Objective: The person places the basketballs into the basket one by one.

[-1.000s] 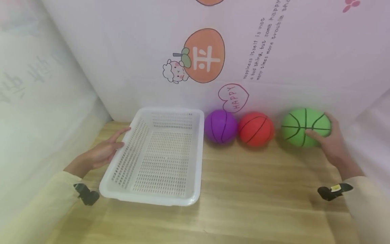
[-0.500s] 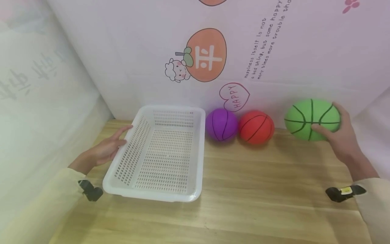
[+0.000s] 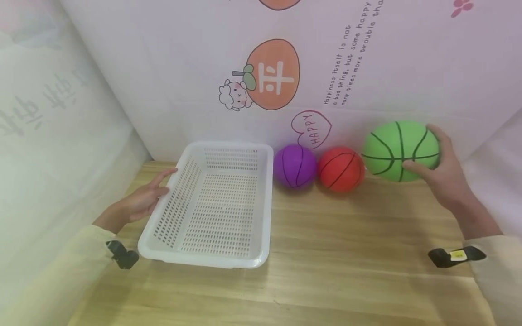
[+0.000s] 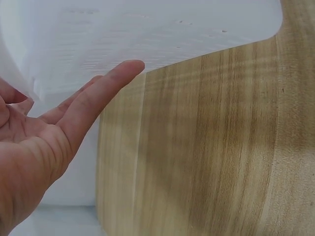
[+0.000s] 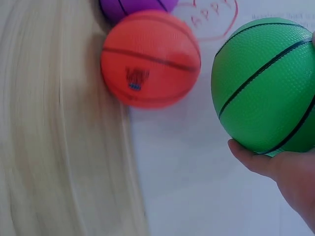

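Observation:
My right hand (image 3: pixel 444 181) grips a green toy basketball (image 3: pixel 401 151) with black lines, thumb across its near side and fingers behind. The ball is raised off the table at the back right. In the right wrist view the green ball fills the right edge, with the thumb under it. My left hand (image 3: pixel 142 201) touches the left rim of a white perforated plastic basket (image 3: pixel 267 217), fingers extended. The left wrist view has those straight fingers (image 4: pixel 93 101) against the basket's outer wall. A red ball (image 3: pixel 341 169) and a purple ball (image 3: pixel 295 166) sit right of the basket.
The wooden table (image 3: pixel 346 262) meets a white printed sheet (image 3: pixel 183 77) standing behind the balls. White cloth (image 3: pixel 69 149) hangs along the left side, and more closes off the right side.
My right hand has lifted the green ball off the table, first swinging it slightly right, then back left toward the red ball. The left hand stays at the basket's rim.

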A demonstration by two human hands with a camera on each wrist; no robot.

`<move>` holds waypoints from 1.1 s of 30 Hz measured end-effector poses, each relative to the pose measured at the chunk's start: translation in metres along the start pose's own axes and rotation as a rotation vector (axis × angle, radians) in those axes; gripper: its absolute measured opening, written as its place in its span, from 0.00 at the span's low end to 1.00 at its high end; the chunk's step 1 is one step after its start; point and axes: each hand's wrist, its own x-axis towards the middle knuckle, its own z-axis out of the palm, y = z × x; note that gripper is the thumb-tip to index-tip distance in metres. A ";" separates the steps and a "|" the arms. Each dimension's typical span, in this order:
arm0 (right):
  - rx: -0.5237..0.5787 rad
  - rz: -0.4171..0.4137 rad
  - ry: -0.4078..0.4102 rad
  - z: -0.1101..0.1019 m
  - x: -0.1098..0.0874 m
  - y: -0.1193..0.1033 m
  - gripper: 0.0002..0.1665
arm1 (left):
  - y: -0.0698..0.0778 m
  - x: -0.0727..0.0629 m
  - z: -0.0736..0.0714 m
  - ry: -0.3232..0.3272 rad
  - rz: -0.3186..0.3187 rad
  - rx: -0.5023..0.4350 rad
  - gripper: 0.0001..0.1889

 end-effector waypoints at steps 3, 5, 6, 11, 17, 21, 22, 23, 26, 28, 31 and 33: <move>0.008 -0.037 -0.016 0.011 -0.001 -0.012 0.54 | -0.001 0.000 0.000 0.007 -0.001 0.003 0.33; 0.017 -0.062 -0.025 0.019 -0.002 -0.019 0.54 | -0.002 0.001 0.000 0.011 -0.003 0.002 0.33; 0.025 -0.071 -0.034 0.022 -0.003 -0.022 0.55 | -0.002 0.001 0.000 0.010 -0.004 0.002 0.33; 0.038 -0.084 -0.079 0.036 -0.011 -0.035 0.56 | -0.003 0.000 0.000 0.002 -0.005 -0.006 0.33; 0.060 -0.101 -0.088 0.052 -0.021 -0.050 0.58 | -0.004 -0.001 0.001 -0.022 0.006 -0.031 0.33; 0.070 -0.118 -0.109 0.065 -0.026 -0.063 0.59 | -0.003 -0.002 0.000 -0.036 0.022 -0.028 0.33; 0.073 -0.126 -0.112 0.068 -0.027 -0.066 0.59 | -0.002 -0.002 0.000 -0.039 0.026 -0.025 0.33; 0.080 -0.136 -0.114 0.071 -0.028 -0.069 0.60 | -0.002 -0.002 0.000 -0.040 0.028 -0.023 0.33; 0.097 -0.155 -0.129 0.079 -0.031 -0.078 0.61 | -0.001 -0.001 -0.001 -0.041 0.026 -0.022 0.33; 0.101 -0.166 -0.145 0.085 -0.032 -0.083 0.62 | 0.000 -0.001 -0.001 -0.035 0.015 -0.028 0.33; 0.107 -0.183 -0.174 0.093 -0.033 -0.090 0.63 | 0.000 0.000 -0.001 -0.023 -0.007 -0.038 0.34; 0.112 -0.195 -0.186 0.099 -0.034 -0.093 0.63 | 0.000 -0.001 -0.001 -0.024 -0.015 -0.045 0.34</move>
